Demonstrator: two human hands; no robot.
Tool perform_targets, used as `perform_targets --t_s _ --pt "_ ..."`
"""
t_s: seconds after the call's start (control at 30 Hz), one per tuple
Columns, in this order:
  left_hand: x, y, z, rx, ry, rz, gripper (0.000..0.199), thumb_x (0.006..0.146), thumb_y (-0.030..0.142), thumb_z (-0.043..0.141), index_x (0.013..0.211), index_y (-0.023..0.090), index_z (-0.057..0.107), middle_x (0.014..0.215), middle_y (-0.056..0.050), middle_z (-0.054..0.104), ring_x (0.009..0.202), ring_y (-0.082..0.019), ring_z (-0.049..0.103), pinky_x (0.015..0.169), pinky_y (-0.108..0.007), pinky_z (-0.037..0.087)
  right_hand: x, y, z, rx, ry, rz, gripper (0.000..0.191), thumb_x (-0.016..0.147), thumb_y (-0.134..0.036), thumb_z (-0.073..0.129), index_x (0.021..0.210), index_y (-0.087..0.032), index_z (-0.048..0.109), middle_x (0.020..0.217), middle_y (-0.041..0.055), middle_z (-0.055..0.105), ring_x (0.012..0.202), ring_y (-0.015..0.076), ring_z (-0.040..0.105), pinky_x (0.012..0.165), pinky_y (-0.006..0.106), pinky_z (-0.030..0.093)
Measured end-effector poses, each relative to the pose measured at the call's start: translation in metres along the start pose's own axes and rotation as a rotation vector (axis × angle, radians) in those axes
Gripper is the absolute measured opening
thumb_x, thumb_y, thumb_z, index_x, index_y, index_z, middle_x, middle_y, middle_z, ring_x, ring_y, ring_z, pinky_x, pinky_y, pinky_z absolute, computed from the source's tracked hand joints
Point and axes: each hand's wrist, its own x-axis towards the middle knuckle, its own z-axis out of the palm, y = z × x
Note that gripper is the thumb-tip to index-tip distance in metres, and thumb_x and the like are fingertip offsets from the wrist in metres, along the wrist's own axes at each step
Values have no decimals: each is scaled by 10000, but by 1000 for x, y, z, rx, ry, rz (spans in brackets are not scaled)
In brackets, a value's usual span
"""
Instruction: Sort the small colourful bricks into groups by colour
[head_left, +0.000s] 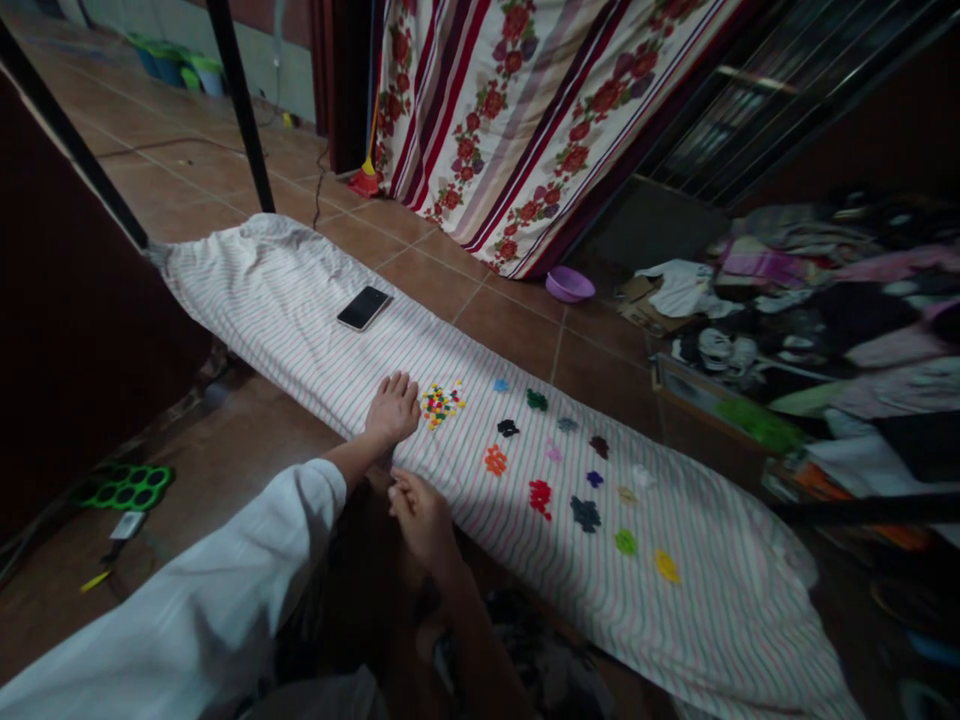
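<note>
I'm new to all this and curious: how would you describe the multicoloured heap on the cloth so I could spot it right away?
Start at the long striped cloth. Right beside the left hand lies a small heap of tiny pieces. Unlike the single-colour patches farther along, it mixes many colours together.

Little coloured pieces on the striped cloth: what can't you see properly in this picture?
Head view:
Right hand: its curled fingers hide whether it holds a piece.
Mixed pile of small coloured pieces: too small to make out their shapes.
Phone: its dark screen shows nothing readable.
Heap of clothes: cut off by the right edge.
</note>
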Motion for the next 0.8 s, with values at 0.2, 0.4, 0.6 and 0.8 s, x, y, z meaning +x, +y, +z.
perform_targets --t_s 0.2,0.4,0.6,0.8 --pt "0 1 1 -14 8 -16 397 893 292 365 1223 139 525 1362 -158 517 1328 -276 394 1106 -452 281 48 29 -28 -267 347 54 274 831 -327 532 1042 -193 645 879 58 622 775 169 592 746 295 496" --pt "1 1 1 -3 -3 -4 392 888 281 370 1217 140 532 1355 -154 523 1323 -281 402 1105 -449 283 81 32 -35 -403 343 78 233 852 -200 480 1021 -217 640 991 69 599 849 170 573 803 288 461" --pt "1 0 3 25 7 3 402 895 280 361 1219 120 535 1351 -162 528 1313 -284 415 1105 -445 283 90 41 -34 -481 276 100 246 864 -156 455 982 -228 658 982 56 600 880 162 572 798 266 443" --pt "1 0 6 12 19 4 406 891 277 374 1220 111 546 1353 -174 528 1315 -278 416 1112 -438 269 94 43 -35 -545 210 139 236 884 -179 476 1034 -243 647 1016 35 605 914 144 575 794 239 428"
